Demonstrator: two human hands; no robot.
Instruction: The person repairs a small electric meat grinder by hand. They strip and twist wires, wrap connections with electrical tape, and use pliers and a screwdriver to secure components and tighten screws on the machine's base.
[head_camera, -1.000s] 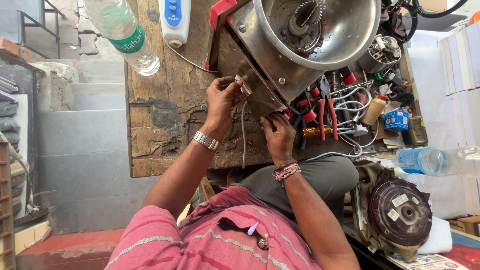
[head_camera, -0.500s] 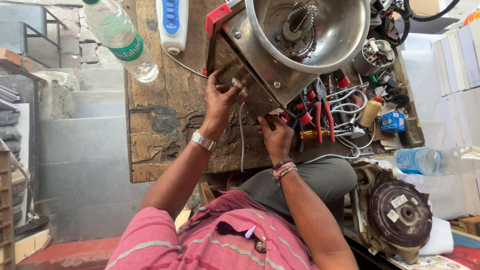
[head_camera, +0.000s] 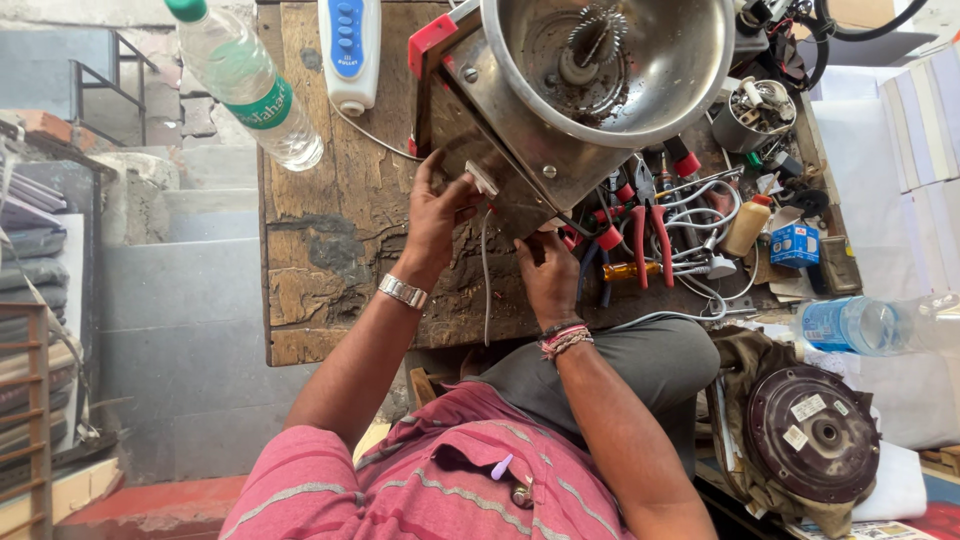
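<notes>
At the left of the wooden table (head_camera: 320, 250) lies a clear plastic bottle (head_camera: 245, 85) with a green cap, and beside it a white device with blue buttons (head_camera: 349, 50). Neither hand is near to them.

Next comes the left hand (head_camera: 437, 205), with a metal wristband under it. Its fingers (head_camera: 462, 190) are curled against the side wall of the steel machine housing (head_camera: 500, 165) and they pinch a small white part (head_camera: 481, 180) that sits on this wall. From there a thin pale wire (head_camera: 486, 280) hangs down toward the person, between the two hands.

The housing stands tilted. Its long edge runs from upper left to lower right, and it carries a round steel bowl (head_camera: 610, 70) with a toothed blade in the middle. So the housing lies above and to the right of the left hand.

The right hand (head_camera: 550, 275) is at the lower corner of the housing, touching it from below. Its fingers are bent and partly hidden, so I cannot tell if they hold something. Both hands are at the housing, the left one higher up.

To the right lie red-handled pliers (head_camera: 645, 240) and other small tools.
</notes>
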